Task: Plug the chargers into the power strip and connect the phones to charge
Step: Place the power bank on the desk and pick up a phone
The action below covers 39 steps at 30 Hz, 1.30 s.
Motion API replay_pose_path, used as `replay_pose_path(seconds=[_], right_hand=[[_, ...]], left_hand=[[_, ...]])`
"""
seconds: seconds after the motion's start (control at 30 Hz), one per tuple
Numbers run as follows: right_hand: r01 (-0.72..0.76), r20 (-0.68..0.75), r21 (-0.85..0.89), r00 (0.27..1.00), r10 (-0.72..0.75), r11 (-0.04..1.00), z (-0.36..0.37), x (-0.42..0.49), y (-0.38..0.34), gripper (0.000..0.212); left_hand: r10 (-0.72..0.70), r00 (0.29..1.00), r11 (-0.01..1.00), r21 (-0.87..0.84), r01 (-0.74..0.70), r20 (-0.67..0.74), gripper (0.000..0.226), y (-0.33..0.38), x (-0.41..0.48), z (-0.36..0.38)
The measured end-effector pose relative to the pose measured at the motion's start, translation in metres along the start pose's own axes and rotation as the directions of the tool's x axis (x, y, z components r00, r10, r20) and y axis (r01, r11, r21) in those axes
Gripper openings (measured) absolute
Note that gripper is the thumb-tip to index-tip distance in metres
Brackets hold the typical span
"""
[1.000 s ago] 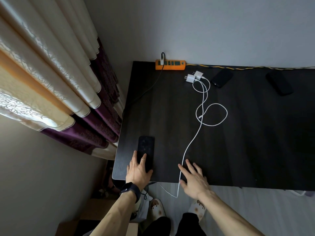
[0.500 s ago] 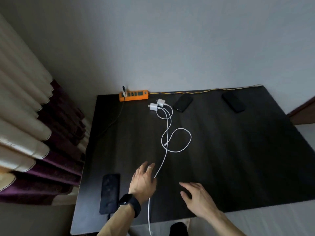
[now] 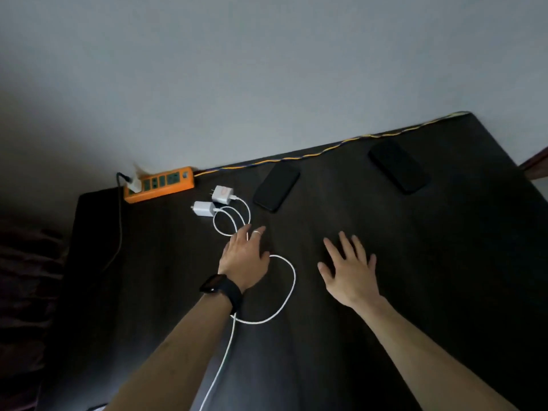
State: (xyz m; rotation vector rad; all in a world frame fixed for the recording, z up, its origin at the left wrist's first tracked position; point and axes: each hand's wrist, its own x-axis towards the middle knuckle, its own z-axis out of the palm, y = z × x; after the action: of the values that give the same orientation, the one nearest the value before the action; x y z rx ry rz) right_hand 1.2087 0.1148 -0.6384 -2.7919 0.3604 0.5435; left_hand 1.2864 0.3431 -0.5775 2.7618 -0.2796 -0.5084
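An orange power strip [image 3: 160, 186] lies at the far left of the dark table [image 3: 385, 262], with one white plug in its left socket. Two white chargers [image 3: 223, 194] [image 3: 204, 208] lie loose just right of it, prongs toward the strip. Their white cables [image 3: 289, 292] loop toward me. Two black phones lie flat near the wall, one [image 3: 277, 186] beside the chargers, one [image 3: 398, 166] further right. My left hand [image 3: 244, 258] reaches over the cable loops, fingers extended, holding nothing. My right hand [image 3: 348, 269] hovers spread open over bare table.
A yellow braided cord [image 3: 326, 149] runs along the table's back edge against the grey wall. A dark cable [image 3: 120, 221] drops from the strip down the table's left side. Dark curtain folds [image 3: 26, 262] sit at the left.
Both hands have moved forward across the table toward the chargers. The view has shifted forward, and the third phone at the near left edge is out of frame.
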Motion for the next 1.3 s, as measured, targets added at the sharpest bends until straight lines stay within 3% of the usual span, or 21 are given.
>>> replay_pose_path(seconds=[0.1,0.23,0.47,0.53,0.6,0.63,0.67,0.7,0.73,0.8,0.9,0.97,1.07,1.13,1.2,1.3], right_hand=[[0.04,-0.016,-0.058,0.999,-0.041,0.998,0.016,0.009,0.02,0.064],[0.047,-0.177,-0.091,0.982,-0.062,0.995,0.04,0.007,0.029,0.064],[0.052,-0.242,-0.12,0.967,-0.08,0.991,0.05,0.015,0.033,0.065],[0.051,-0.233,-0.125,0.969,-0.079,0.991,0.049,0.015,0.032,0.065],[0.042,-0.177,-0.127,0.982,-0.064,0.991,0.045,0.015,0.031,0.064],[0.034,-0.128,-0.126,0.99,-0.05,0.991,0.042,0.014,0.031,0.064],[0.03,-0.068,-0.119,0.997,-0.038,0.992,0.039,0.014,0.032,0.064],[0.033,-0.007,-0.105,0.999,-0.033,0.994,0.034,0.013,0.032,0.063],[0.03,0.054,-0.092,0.998,-0.025,0.995,0.027,0.014,0.031,0.063],[0.016,0.183,-0.078,0.983,-0.001,0.997,0.008,0.02,0.025,0.07],[-0.106,0.367,0.068,0.927,0.074,0.992,-0.042,0.019,-0.002,0.076],[-0.181,0.38,0.322,0.924,0.048,0.929,-0.067,-0.003,-0.031,0.069],[-0.332,0.437,0.718,0.899,-0.024,0.612,-0.07,-0.067,-0.075,0.05],[-0.396,0.501,0.778,0.86,-0.101,0.489,-0.051,-0.121,-0.108,0.037],[-0.391,0.517,0.777,0.844,-0.146,0.493,-0.021,-0.173,-0.14,0.03],[-0.305,0.472,0.756,0.867,-0.16,0.579,0.025,-0.229,-0.177,0.023]], left_hand=[[0.002,1.0,0.999,0.036,-0.001,-0.027,0.068,0.015,0.051,0.004],[-0.027,0.997,0.996,0.082,0.033,-0.071,0.073,0.032,0.107,0.013],[-0.115,0.991,0.985,0.123,0.123,-0.064,0.067,0.039,0.141,0.019],[-0.142,0.988,0.989,0.045,0.144,-0.054,0.069,0.041,0.139,0.014],[-0.21,0.978,0.95,-0.237,0.204,0.001,0.064,0.046,0.128,0.002],[-0.251,0.965,0.836,-0.485,0.256,0.078,0.058,0.048,0.119,-0.004],[-0.267,0.943,0.617,-0.716,0.326,0.2,0.052,0.05,0.105,-0.009],[-0.239,0.917,0.387,-0.835,0.391,0.319,0.047,0.049,0.087,-0.013],[-0.194,0.907,0.237,-0.879,0.414,0.374,0.043,0.047,0.066,-0.015],[-0.164,0.904,0.168,-0.892,0.421,0.395,0.041,0.042,0.022,-0.015],[-0.217,0.906,0.185,-0.896,0.404,0.364,0.042,0.026,-0.047,-0.01],[-0.258,0.893,0.129,-0.903,0.41,0.369,0.043,0.011,-0.099,-0.005],[-0.339,0.878,0.082,-0.919,0.386,0.339,0.056,-0.008,-0.167,0.005],[-0.398,0.863,0.144,-0.908,0.393,0.31,0.069,-0.022,-0.211,0.008],[-0.437,0.852,0.231,-0.88,0.415,0.287,0.077,-0.039,-0.253,0.012],[-0.495,0.842,0.402,-0.801,0.442,0.216,0.073,-0.07,-0.304,0.02]])
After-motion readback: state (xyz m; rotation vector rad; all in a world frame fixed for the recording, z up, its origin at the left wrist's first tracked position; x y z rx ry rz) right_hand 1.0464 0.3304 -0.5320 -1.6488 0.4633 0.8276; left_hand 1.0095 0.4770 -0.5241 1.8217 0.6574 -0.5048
